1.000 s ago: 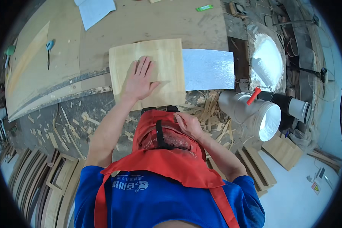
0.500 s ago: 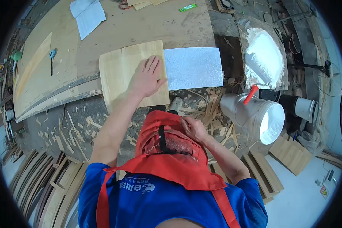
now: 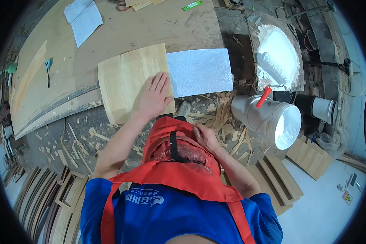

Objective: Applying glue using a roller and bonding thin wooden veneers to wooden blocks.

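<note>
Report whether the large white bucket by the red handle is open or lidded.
Open. The large white bucket has no lid over its mouth, and its inside shows. How full, I cannot tell.

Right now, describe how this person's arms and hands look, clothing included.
The left hand and right hand wear no gloves. The forearms are bare below short blue sleeves. The blue shirt has a whitish chest print, with a red apron over it.
</note>
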Action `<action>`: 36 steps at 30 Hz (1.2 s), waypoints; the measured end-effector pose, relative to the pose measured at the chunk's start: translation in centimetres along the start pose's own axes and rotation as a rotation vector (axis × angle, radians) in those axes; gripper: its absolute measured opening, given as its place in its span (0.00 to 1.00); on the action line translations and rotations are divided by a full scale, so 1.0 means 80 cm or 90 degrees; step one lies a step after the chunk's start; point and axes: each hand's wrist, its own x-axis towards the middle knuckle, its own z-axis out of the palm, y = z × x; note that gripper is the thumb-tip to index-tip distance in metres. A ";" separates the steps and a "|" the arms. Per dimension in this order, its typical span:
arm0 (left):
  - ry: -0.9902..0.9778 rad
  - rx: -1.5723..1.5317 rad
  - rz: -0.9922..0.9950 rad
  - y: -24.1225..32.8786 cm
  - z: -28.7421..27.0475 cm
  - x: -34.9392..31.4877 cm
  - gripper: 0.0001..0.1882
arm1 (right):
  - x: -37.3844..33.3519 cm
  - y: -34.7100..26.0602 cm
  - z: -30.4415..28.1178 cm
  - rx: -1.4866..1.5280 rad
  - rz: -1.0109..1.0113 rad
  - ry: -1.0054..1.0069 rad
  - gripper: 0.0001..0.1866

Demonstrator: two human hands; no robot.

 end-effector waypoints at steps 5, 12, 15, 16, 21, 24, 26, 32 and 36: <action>0.025 -0.112 -0.008 0.027 0.016 -0.037 0.40 | 0.013 -0.002 0.006 0.010 -0.018 -0.024 0.13; 0.026 -0.133 -0.021 0.046 0.021 -0.056 0.42 | 0.025 -0.008 0.003 0.003 -0.013 -0.049 0.13; 0.023 -0.132 -0.024 0.049 0.019 -0.061 0.40 | 0.029 -0.007 -0.001 -0.018 -0.027 -0.057 0.14; 0.019 -0.129 -0.021 0.051 0.018 -0.062 0.40 | 0.030 -0.006 -0.003 -0.028 -0.033 -0.059 0.14; 0.021 -0.129 -0.005 0.056 0.017 -0.082 0.37 | 0.052 -0.054 -0.035 -0.013 -0.003 -0.078 0.13; 0.042 -0.165 0.014 0.051 0.025 -0.092 0.32 | 0.092 -0.091 -0.066 -0.008 0.056 -0.137 0.11; 0.062 -0.170 0.016 0.044 0.019 -0.091 0.29 | 0.133 -0.114 -0.084 -0.006 0.001 -0.095 0.11; 0.156 -0.321 -0.051 0.026 -0.006 -0.080 0.19 | 0.306 -0.170 -0.112 -0.025 -0.184 0.055 0.12; 0.207 -0.421 -0.125 0.000 -0.021 -0.070 0.16 | 0.458 -0.198 -0.121 -0.159 -0.214 0.098 0.14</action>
